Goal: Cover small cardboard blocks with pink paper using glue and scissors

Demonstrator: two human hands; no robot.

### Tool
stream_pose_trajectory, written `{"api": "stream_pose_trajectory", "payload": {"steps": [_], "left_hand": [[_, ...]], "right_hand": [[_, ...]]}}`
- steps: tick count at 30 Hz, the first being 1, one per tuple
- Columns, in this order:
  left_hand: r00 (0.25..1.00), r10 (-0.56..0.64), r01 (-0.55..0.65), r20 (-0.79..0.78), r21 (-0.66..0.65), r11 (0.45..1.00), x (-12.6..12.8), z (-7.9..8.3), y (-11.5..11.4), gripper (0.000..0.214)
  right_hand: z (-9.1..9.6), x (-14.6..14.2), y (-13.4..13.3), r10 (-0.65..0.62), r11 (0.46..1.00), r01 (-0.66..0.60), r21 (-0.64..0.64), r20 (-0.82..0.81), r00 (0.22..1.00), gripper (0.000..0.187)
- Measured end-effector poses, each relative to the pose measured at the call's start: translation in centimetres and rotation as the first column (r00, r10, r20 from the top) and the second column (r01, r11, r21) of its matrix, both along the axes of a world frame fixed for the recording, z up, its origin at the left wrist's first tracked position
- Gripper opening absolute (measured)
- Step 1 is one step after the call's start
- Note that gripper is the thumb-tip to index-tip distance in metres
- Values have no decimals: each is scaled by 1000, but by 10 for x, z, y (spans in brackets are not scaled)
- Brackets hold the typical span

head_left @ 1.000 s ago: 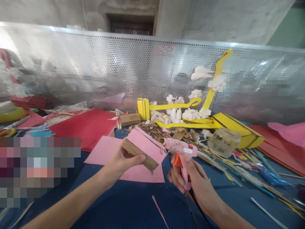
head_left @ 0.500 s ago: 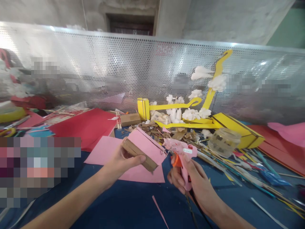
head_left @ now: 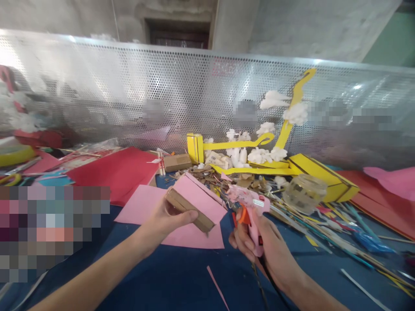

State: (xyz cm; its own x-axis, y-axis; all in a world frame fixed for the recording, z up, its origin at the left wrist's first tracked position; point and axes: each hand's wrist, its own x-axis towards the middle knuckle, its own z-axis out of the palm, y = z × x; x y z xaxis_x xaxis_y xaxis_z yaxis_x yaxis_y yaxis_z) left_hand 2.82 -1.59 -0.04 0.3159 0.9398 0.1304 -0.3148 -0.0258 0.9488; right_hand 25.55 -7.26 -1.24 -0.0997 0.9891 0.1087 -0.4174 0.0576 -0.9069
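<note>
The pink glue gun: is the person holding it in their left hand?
No, the right hand grips the pink glue gun, while the left hand holds a brown cardboard piece.

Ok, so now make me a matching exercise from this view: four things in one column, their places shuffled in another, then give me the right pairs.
Things:
1. pink glue gun
2. brown cardboard piece
3. clear jar
4. narrow pink strip

Places:
A. near the bottom edge, on the blue tabletop
B. in the left grip
C. on the right side, beside a yellow box
D. in the right grip

Right pairs: 1-D, 2-B, 3-C, 4-A
</note>
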Motion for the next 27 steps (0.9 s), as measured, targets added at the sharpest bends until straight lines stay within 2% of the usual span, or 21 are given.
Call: {"api": "stream_pose_trajectory", "payload": {"steps": [8, 14, 27], "left_hand": [[1000, -9, 9, 6, -15, 1000, 0, 1, -1, 48], [1000, -23, 23, -20, -26, 999, -2, -2, 1, 48], [999, -49, 49, 12, -36, 998, -1, 1, 2, 55]], "right_hand": [[2, -1, 0, 10, 1000, -10, 8, 10, 1000, 47], [6, -1, -1, -33, 999, 33, 11, -7, 999, 41], [3, -1, 0, -1, 1000, 1, -9, 4, 1000, 41]]}}
